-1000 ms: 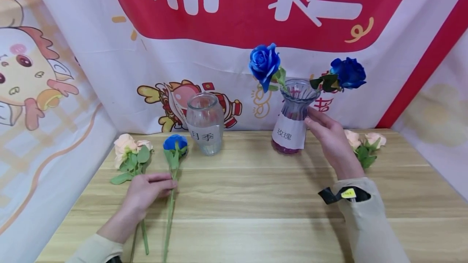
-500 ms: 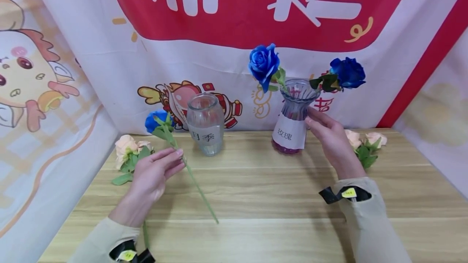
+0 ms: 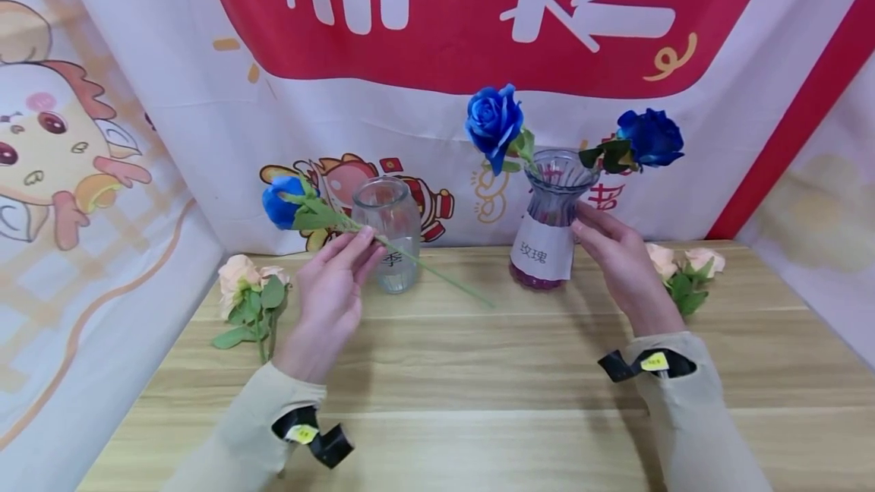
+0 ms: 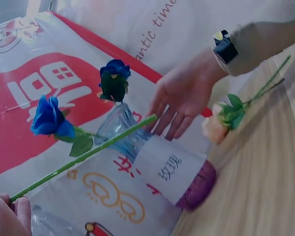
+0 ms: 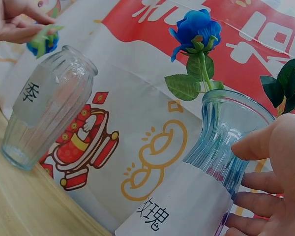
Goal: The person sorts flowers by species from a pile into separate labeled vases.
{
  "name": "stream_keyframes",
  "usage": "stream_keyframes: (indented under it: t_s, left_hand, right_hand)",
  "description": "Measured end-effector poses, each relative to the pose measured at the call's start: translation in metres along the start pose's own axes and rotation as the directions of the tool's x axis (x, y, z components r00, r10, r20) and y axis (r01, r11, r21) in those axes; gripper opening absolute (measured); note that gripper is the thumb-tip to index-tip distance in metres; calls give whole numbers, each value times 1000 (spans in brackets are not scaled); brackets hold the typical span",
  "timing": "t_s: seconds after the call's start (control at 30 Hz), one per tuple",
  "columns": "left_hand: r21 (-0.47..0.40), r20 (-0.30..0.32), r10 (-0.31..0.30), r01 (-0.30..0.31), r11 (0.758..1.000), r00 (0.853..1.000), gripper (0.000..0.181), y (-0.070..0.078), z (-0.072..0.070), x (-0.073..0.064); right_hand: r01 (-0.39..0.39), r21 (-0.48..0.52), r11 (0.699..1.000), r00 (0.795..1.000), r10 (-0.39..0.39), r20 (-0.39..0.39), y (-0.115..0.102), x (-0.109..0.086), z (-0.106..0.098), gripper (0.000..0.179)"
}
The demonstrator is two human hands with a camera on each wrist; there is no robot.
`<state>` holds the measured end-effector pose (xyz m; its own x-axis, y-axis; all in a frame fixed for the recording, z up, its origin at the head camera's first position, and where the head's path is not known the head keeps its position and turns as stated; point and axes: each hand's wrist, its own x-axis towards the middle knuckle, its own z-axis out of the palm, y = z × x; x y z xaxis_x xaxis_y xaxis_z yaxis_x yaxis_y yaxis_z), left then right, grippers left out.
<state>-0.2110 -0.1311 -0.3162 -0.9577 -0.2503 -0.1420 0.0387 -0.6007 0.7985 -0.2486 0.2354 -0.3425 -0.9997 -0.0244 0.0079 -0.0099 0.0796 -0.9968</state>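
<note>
My left hand (image 3: 331, 291) pinches the green stem of a blue rose (image 3: 282, 203) between thumb and fingertips. The rose is held nearly level in front of the clear glass vase (image 3: 396, 275), its bloom to the left and the bare stem end to the right. In the left wrist view the stem (image 4: 83, 157) crosses in front of the purple-tinted vase (image 4: 199, 184). That labelled vase carries two blue roses (image 3: 494, 124), one leaning to each side. My right hand (image 3: 622, 272) rests against its right side near the neck, fingers fairly straight.
Pale peach roses (image 3: 239, 279) lie on the wooden table (image 3: 465, 370) at the left. More peach roses (image 3: 683, 272) lie at the right, behind my right wrist. A printed red and white cloth (image 3: 437, 36) hangs close behind both vases.
My left hand has lifted the blue rose off the table and moved it up and right, while its stem swung toward the right. The right hand has stayed at the vase.
</note>
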Motion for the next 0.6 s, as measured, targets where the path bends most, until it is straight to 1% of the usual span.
stream_keyframes:
  t_s: [0.1,0.17,0.37,0.5,0.6]
  left_hand:
    - [-35,-8,19,-19,999,1000,23,-3,14,1]
    - [-45,-14,35,-36,998,999,26,-4,22,1]
    - [-101,-35,81,-84,991,996,20,-9,46,0]
    - [-175,-33,98,-102,979,995,25,-12,63,-1]
    - [-229,-35,109,-114,967,993,23,-14,77,-2]
  right_hand:
    - [4,-1,1000,1000,-4,1,1,0,-1,69]
    - [6,3,1000,1000,-6,3,1,0,-1,69]
    - [9,7,1000,1000,-9,0,2,1,-1,69]
    - [10,10,1000,1000,-10,2,1,0,-1,69]
    - [8,8,1000,1000,-8,2,0,0,0,69]
